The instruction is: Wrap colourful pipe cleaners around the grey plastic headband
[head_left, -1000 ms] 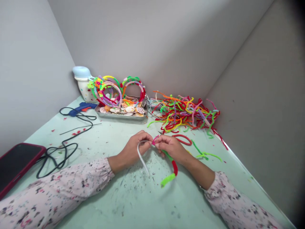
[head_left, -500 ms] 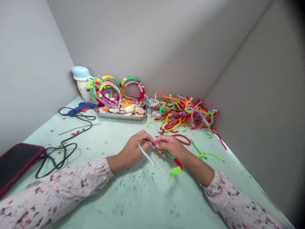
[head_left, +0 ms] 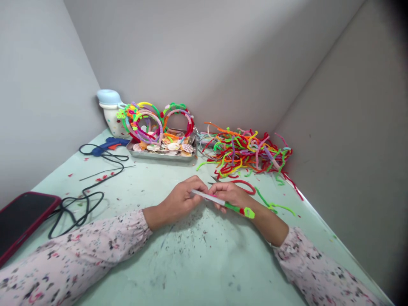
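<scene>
My left hand (head_left: 181, 199) and my right hand (head_left: 231, 195) meet near the middle of the pale green table (head_left: 197, 263). Both pinch a white plastic headband (head_left: 208, 198) partly wrapped in green, red and lime pipe cleaner (head_left: 240, 210). The band is seen edge-on, its bare white part running between my fingers and the wrapped end pointing right over my right wrist. A small scissors tip (head_left: 214, 180) shows just behind my right hand. A red pipe cleaner loop (head_left: 247, 185) lies beyond it.
A heap of coloured pipe cleaners (head_left: 247, 151) fills the back right corner. A metal tray (head_left: 161, 154) with shells and wrapped headbands (head_left: 156, 119) stands at the back, beside a white jar (head_left: 110, 110). A blue glue gun (head_left: 106, 145) with black cord (head_left: 81, 199) and a phone (head_left: 22, 219) lie left.
The headband has turned in my fingers: its white arc and wrapped lime end, hanging toward me before, have swung up to the right and now lie edge-on. Both hands stayed in place.
</scene>
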